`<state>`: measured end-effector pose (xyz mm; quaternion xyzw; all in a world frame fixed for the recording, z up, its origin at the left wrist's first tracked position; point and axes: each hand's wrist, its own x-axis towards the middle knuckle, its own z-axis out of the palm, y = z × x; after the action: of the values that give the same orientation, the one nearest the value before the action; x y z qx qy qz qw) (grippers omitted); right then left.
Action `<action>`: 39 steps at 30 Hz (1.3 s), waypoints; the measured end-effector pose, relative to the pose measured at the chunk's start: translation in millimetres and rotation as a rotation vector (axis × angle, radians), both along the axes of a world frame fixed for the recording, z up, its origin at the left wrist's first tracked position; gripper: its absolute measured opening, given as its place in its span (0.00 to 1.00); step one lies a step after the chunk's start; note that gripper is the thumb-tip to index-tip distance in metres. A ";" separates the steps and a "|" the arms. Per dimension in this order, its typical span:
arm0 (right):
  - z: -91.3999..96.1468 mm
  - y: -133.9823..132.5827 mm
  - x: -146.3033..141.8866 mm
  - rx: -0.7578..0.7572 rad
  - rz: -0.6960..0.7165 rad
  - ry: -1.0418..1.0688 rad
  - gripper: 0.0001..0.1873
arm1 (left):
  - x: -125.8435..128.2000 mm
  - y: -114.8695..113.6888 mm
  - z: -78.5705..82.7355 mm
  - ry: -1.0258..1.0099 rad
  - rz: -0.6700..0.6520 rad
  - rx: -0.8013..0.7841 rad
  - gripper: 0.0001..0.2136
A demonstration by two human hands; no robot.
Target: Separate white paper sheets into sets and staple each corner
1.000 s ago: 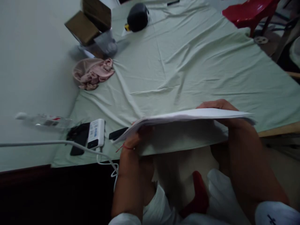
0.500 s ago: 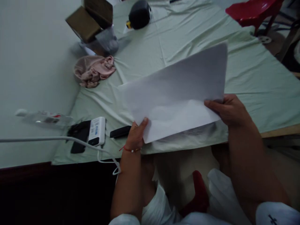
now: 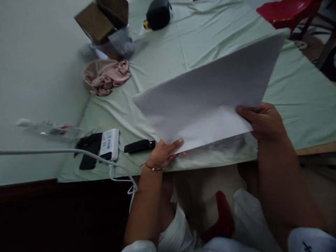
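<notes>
A large sheet of white paper (image 3: 210, 91) is held up over the near edge of the cloth-covered table, its far right corner raised. My left hand (image 3: 166, 152) pinches the near left corner, thumb on top and fingertips showing below. On the right side, my right hand (image 3: 261, 119) grips the edge with the thumb on top and the fingers behind. Whether there is one sheet or more I cannot tell. Just left of my left hand lies a black stapler (image 3: 139, 146) on the cloth. Some clear plastic (image 3: 223, 150) shows under the paper.
A white power bank (image 3: 109, 144) with a cable (image 3: 65, 151) sits by a black phone-like item (image 3: 88, 161). A plastic bottle (image 3: 52, 128) lies left. Pink cloth (image 3: 110, 77), a cardboard box (image 3: 96, 22) and a black case (image 3: 158, 14) stand farther back. A red chair (image 3: 288, 14) is at top right.
The paper has swung up and to the right at its far right corner. My left hand has slid right along the near edge, uncovering the stapler's end; my right hand has shifted slightly right.
</notes>
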<state>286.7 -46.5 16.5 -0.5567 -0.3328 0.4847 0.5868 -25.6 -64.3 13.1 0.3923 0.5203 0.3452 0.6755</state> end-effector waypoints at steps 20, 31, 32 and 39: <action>3.0 -7.0 1.9 -0.218 0.342 0.035 0.13 | -26.8 -2.5 0.5 0.047 0.132 0.146 0.18; 8.7 -4.9 -12.7 -0.146 0.385 -0.144 0.21 | -17.4 7.9 8.2 -0.038 0.423 0.114 0.22; 8.4 -4.4 -13.8 -0.156 0.387 -0.129 0.21 | -16.1 7.8 8.1 -0.047 0.448 0.130 0.22; 7.4 0.4 -15.8 -0.222 0.210 -0.030 0.21 | -21.9 10.4 -3.3 0.031 0.476 0.317 0.18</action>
<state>270.9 -46.2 24.0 -0.5872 -0.3424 0.5691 0.4628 -47.5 -53.8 9.8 0.3653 0.5474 0.5650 0.4976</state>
